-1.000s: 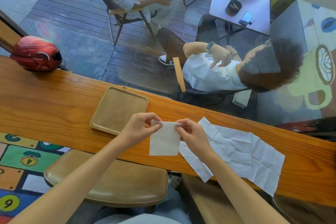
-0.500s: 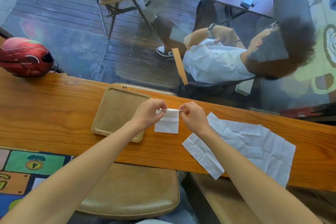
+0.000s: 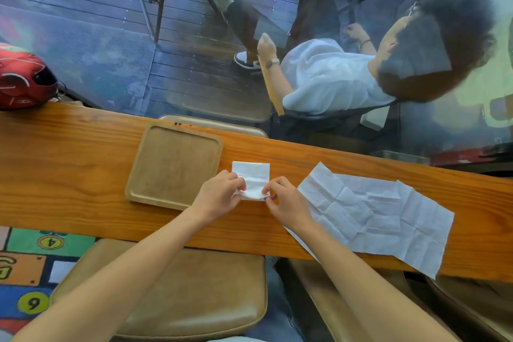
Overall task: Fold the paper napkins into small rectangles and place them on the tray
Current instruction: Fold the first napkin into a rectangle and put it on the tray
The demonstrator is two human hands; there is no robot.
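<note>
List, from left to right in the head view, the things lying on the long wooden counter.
Shiny red helmet → square wooden tray → small white napkin being folded → unfolded creased white napkins.

Bare worktop (image 3: 69, 169) stretches open across the left of the frame up to the tray (image 3: 173, 165); at right, unfolded napkins (image 3: 374, 216) blanket the surface, while a red helmet (image 3: 25, 80) blocks the far-left edge.

you had two hands (image 3: 219, 194) (image 3: 286, 203) on one folded napkin (image 3: 251, 175), one tray (image 3: 173, 166), one helmet (image 3: 23, 83), and unfolded napkins (image 3: 374, 216) too overlapped to count.
</note>
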